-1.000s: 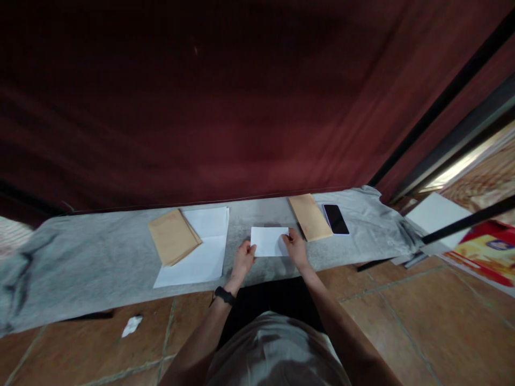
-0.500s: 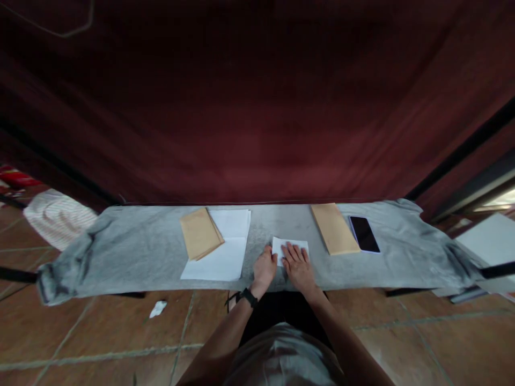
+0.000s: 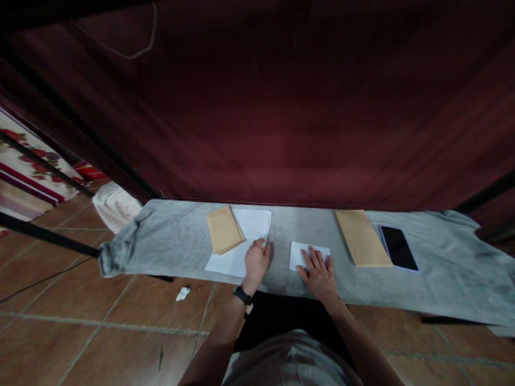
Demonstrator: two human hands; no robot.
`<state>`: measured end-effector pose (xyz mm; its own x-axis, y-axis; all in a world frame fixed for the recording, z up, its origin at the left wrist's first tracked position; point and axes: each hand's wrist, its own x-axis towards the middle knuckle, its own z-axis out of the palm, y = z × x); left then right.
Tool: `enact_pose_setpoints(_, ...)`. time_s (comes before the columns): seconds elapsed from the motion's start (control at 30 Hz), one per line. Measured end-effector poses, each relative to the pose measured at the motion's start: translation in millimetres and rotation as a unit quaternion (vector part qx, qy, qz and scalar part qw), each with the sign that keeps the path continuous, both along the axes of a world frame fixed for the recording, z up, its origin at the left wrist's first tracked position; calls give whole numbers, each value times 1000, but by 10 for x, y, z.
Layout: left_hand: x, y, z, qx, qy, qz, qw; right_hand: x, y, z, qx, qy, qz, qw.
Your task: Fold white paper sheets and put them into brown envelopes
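My left hand (image 3: 256, 262), with a dark band on the wrist, is over the right edge of the white sheets (image 3: 229, 264). Its fingers are loosely bent, thumb a little apart, and I see nothing held in them. My right hand (image 3: 321, 274) lies flat, fingers spread, on a small folded white paper (image 3: 298, 256), covering its lower right part. Brown envelopes (image 3: 223, 229) rest in a small stack on the upper left of the sheets.
A long grey cloth (image 3: 173, 236) covers the narrow bench. To the right lie a larger brown envelope (image 3: 362, 238) and a phone (image 3: 399, 247). A dark red curtain (image 3: 261, 134) hangs behind. Crumpled white paper (image 3: 183, 293) is on the tiled floor.
My left hand has left the small folded paper and moved left to the white sheets. My right hand stays on the folded paper. The camera view has shifted and turned left.
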<state>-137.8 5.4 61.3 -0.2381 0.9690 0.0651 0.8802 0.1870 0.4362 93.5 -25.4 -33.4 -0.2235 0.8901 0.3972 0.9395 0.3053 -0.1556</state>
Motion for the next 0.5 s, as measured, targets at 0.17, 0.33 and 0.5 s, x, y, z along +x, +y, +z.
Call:
enact_pose_setpoints(0.17, -928, 165, 131, 60, 24, 146, 987, 4, 3, 10, -14, -14, -2, 1000)
enact_pose_setpoints(0.33, -1495, 173, -6, 80, -13, 268, 960, 3, 4, 41, -22, -24, -6, 999)
enact_pose_setpoints(0.5, -1645, 203, -153, 80, -67, 275, 956, -2, -4, 75, -35, -30, -9, 999)
